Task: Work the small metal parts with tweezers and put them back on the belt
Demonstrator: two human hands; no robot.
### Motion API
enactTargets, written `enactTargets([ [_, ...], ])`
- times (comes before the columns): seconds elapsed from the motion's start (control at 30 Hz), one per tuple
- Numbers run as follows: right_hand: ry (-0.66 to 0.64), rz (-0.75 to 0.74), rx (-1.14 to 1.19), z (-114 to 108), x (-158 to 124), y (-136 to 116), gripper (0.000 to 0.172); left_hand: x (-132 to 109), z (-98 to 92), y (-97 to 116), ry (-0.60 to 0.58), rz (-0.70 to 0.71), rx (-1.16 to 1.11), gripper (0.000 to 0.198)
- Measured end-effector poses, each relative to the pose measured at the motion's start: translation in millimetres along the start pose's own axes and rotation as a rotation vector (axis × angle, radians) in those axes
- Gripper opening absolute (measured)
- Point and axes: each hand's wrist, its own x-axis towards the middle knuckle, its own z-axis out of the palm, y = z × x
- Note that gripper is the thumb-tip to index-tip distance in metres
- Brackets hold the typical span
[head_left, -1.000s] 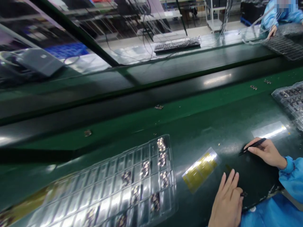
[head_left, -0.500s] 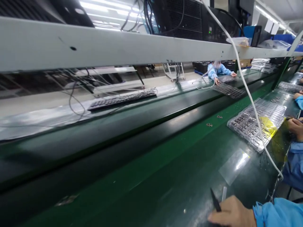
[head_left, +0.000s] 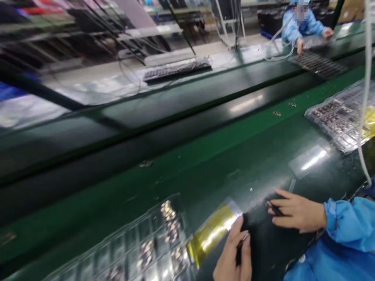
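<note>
1. Since the frame half a second ago, the view has been lowered to the bench (head_left: 205, 171), and the left hand (head_left: 233, 253) has been brought into sight. Against one second ago, its flatly stretched fingers have been bent, and the right hand (head_left: 297, 212) has been turned from a pen-like hold to a flatter one.
2. In the left grip, a small dark piece (head_left: 239, 249) is pinched between thumb and fingers; its kind cannot be told. The index fingertip is placed at the near corner of the yellow-patterned sheet (head_left: 212, 236); whether it is touched is unclear.
3. In the right grip, a black tool (head_left: 277, 209) is held loosely between thumb and loosely spread fingers, low over the bench. No part is seen being worked by it, so attention seems to be shifted to the left hand's side.
4. Just left of the sheet, a clear tray (head_left: 131, 242) is partly filled with small metallic parts.
5. Beyond the right hand, a clear sheet (head_left: 309, 160) is laid flat, with a second tray (head_left: 336, 123) farther off, crossed by a white cable (head_left: 363, 109).
6. At the far side, a dark grid tray (head_left: 319, 64) is touched by a co-worker (head_left: 304, 27).
</note>
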Motion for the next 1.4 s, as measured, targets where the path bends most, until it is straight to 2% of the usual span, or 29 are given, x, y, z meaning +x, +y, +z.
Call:
enactTargets([
  [0.07,0.089,0.051,0.002,-9,-7,9,0.037,-3,1.1,9,-0.084,0.112,0.000,0.017],
  [0.17,0.209,0.183,-0.046,-14,-21,14,0.035,5,3.7,20,-0.165,0.259,0.023,0.019],
  [0.23,0.199,0.224,-0.072,-14,-32,12,0.034,15,7.0,25,-0.238,0.350,0.057,0.019],
  [0.4,0.061,0.206,-0.077,-14,-49,10,0.035,42,21.1,35,-0.416,0.522,0.143,0.020],
  [0.47,0.061,0.208,-0.080,-17,-50,12,0.036,41,25.0,39,-0.424,0.514,0.207,0.021],
  [0.53,0.085,0.211,-0.078,-18,-48,13,0.036,31,26.3,42,-0.372,0.458,0.282,0.019],
  [0.67,0.088,0.151,-0.035,-13,-42,4,0.035,4,23.6,48,-0.213,0.239,0.374,0.012],
  [0.73,0.069,0.110,-0.011,-9,-39,-4,0.035,-4,22.2,48,-0.190,0.180,0.382,0.010],
  [0.9,-0.022,0.073,0.017,-3,-34,-14,0.036,-8,19.8,45,-0.299,0.285,0.370,0.012],
  [1.1,-0.092,0.052,0.022,-9,-24,1,0.039,-13,11.7,45,-0.408,0.411,0.343,0.013],
  [1.2,-0.079,-0.004,0.010,-11,-20,6,0.038,-1,10.3,42,-0.410,0.449,0.290,0.016],
  [1.3,-0.060,-0.055,0.012,-9,-21,5,0.036,16,10.0,35,-0.380,0.420,0.277,0.017],
  [1.4,-0.049,-0.069,0.022,-7,-22,4,0.032,19,8.9,32,-0.382,0.422,0.263,0.015],
])
